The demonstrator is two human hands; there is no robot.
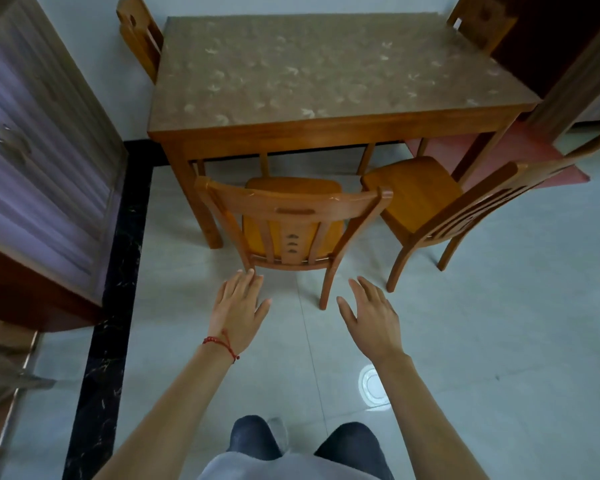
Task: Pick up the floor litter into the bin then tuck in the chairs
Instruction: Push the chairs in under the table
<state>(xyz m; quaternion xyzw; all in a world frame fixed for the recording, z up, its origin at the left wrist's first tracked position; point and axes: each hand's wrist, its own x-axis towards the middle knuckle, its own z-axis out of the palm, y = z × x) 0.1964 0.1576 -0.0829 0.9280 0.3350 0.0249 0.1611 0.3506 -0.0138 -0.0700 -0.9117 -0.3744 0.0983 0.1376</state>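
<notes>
A wooden chair [293, 211] faces the wooden table [326, 129], its seat partly under the table's front edge. A second wooden chair [426, 199] stands to its right, angled, with its seat corner under the table. My left hand [238, 311], with a red string bracelet at the wrist, reaches forward with straight fingers just below the first chair's back. My right hand [371, 317] is held out beside it, fingers spread. Neither hand holds anything. No litter or bin is in view.
Two more chairs stand at the table's far side, one at the far left [137, 32] and one at the far right [482, 19]. A cabinet [39, 161] lines the left wall. A red mat [541, 150] lies at right. Grey floor tiles spread around me.
</notes>
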